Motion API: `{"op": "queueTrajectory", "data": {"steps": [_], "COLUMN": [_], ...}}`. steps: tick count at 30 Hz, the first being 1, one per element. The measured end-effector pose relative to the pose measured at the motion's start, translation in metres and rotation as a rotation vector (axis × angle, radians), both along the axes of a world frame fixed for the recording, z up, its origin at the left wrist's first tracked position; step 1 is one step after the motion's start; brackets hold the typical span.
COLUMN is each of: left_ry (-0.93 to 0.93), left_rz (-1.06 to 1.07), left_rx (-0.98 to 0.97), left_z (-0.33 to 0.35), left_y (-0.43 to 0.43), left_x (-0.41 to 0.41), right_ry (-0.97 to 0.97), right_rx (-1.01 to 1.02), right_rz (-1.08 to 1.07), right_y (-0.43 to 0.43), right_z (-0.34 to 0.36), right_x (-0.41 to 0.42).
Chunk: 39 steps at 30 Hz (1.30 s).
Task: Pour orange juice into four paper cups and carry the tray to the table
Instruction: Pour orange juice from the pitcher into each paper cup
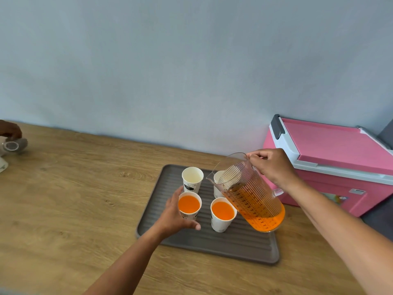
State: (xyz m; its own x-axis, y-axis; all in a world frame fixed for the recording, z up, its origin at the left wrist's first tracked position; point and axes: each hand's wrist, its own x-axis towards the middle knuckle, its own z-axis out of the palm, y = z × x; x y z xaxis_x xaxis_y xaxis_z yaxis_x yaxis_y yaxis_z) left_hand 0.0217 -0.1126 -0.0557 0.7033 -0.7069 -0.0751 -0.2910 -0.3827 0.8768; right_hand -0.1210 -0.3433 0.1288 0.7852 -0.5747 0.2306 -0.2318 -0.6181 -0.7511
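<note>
A grey ribbed tray (pixel 212 248) lies on the wooden counter with paper cups on it. The two near cups are full of orange juice: the near left cup (pixel 189 204) and the near right cup (pixel 223 210). The far left cup (pixel 192 177) is empty. The far right cup (pixel 219 179) is partly hidden behind the pitcher. My left hand (pixel 174 213) wraps around the near left cup. My right hand (pixel 274 167) grips the handle of a clear ribbed pitcher (pixel 253 196), tilted left above the tray, with juice in its lower part.
A pink cooler box (pixel 331 158) with a grey latch stands at the right against the wall. At the far left edge another person's hand (pixel 9 129) holds a small clear object on the counter (pixel 74 188). A pale wall rises behind.
</note>
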Motion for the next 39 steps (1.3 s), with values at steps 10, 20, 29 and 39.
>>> {"op": "queueTrajectory", "data": {"steps": [10,20,29,39], "left_ry": [0.095,0.100,0.039,-0.129], "left_rz": [0.202,0.024,0.049,0.022], "left_rx": [-0.119,0.034,0.044,-0.109], "left_z": [0.040,0.040,0.026,0.058], "left_y": [-0.009,-0.062,-0.075,-0.077], "left_x": [0.054,0.066,0.076,0.073], "right_ry": [-0.008,-0.012,-0.015,-0.004], "right_rx": [0.023,0.028,0.050,-0.008], "right_rz": [-0.051,-0.146,-0.165,-0.171], "right_y": [-0.006,-0.008,-0.013,-0.017], "right_z": [0.000,0.001,-0.002,0.008], "right_x": [0.002,0.010,0.017,0.028]}}
